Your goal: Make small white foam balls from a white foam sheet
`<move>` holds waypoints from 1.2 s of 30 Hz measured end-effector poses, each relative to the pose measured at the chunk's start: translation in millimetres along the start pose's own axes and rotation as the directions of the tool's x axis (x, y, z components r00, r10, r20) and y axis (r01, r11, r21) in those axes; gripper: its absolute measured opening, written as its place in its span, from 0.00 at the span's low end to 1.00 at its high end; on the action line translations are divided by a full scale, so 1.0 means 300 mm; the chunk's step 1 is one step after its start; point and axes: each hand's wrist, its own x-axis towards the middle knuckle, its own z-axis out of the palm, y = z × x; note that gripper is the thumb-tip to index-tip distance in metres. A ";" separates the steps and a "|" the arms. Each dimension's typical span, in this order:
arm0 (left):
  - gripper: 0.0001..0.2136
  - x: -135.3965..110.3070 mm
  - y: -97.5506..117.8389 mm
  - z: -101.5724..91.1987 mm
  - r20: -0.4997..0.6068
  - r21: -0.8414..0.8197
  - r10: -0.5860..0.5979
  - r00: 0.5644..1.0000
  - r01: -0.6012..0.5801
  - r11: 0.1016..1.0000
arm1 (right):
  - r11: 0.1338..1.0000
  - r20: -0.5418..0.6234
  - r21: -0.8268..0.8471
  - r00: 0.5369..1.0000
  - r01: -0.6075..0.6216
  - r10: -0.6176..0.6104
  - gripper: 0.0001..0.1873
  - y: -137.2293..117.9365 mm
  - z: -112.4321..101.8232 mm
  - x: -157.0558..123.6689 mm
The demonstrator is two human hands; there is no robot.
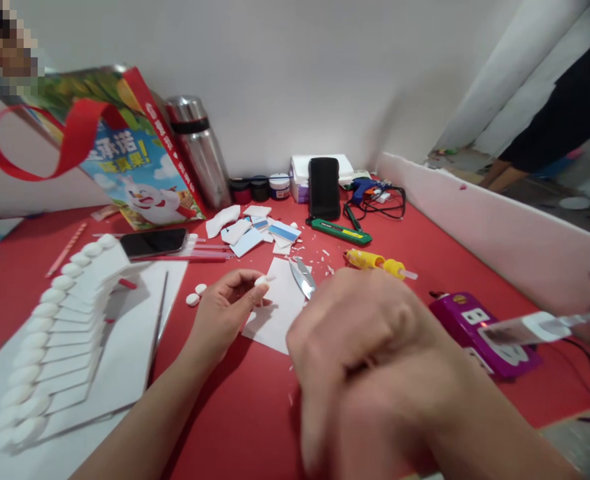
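My left hand [229, 310] pinches a small white disc [262, 281] between thumb and fingertips, over a white sheet of paper [269, 320]. Close to the camera, my right hand [369, 360] is curled and partly blurred; what it holds, if anything, is hidden. Shiny pointed blades [303, 277], apparently of scissors, lie beyond it, their handle end covered by the hand. Two loose white discs [193, 299] lie left of my left hand. Farther left, a curved row of white stepped panels [72, 330] topped with several white discs stands on a white board [129, 360].
White scraps [247, 240] and crumbs lie mid-table. Around them are phones [155, 243], a green cutter [339, 231], a yellow glue-gun-like tool [369, 260] and a purple box [479, 327]. A gift box [139, 160] and steel flask [199, 153] stand behind. A person stands at the right.
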 end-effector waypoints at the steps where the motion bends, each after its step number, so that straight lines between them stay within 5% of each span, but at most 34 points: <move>1: 0.13 0.001 -0.002 -0.002 0.011 -0.022 -0.001 1.000 0.001 1.000 | 1.000 -0.029 0.004 0.999 0.026 -0.026 0.24 0.013 0.006 0.005; 4: 0.12 0.002 -0.005 -0.007 0.044 -0.050 0.026 0.999 -0.023 0.998 | 0.974 -0.185 -0.206 0.981 -0.093 0.055 0.24 0.080 0.021 0.011; 6: 0.11 0.001 -0.005 -0.007 0.066 -0.040 0.037 0.997 -0.034 0.999 | 0.877 -0.246 -0.420 0.960 -0.232 0.135 0.28 0.127 0.027 0.001; 9: 0.10 -0.002 -0.003 -0.003 0.088 -0.011 0.032 0.996 -0.031 0.999 | 0.518 -0.384 -0.733 0.896 -0.442 0.222 0.23 0.183 0.038 -0.028; 12: 0.09 -0.006 0.000 0.003 0.099 -0.019 0.037 0.994 -0.036 0.999 | 0.226 -0.495 -0.797 0.820 -0.560 0.286 0.18 0.219 0.052 -0.056; 18: 0.09 -0.005 0.005 0.013 0.141 -0.162 -0.027 0.990 0.050 0.986 | 0.180 -0.467 -0.808 0.797 -0.561 0.383 0.20 0.230 0.063 -0.062; 22: 0.09 0.001 0.000 0.008 0.170 -0.225 -0.068 0.983 0.106 0.968 | 0.274 -0.422 -0.807 0.835 -0.524 0.353 0.18 0.207 0.065 -0.037; 25: 0.08 0.003 -0.006 0.006 0.217 -0.263 -0.067 0.974 0.125 0.957 | 0.536 -0.449 -0.680 0.862 -0.500 0.235 0.11 0.195 0.068 -0.008; 29: 0.09 -0.004 -0.002 0.010 0.246 -0.274 -0.085 0.965 0.154 0.949 | 0.847 -0.553 -0.370 0.823 -0.381 0.128 0.15 0.219 0.077 0.031; 36: 0.10 -0.013 0.003 0.007 0.264 -0.130 -0.057 0.963 0.094 0.987 | 0.934 -0.593 -0.280 0.805 -0.223 0.015 0.04 0.287 0.095 0.048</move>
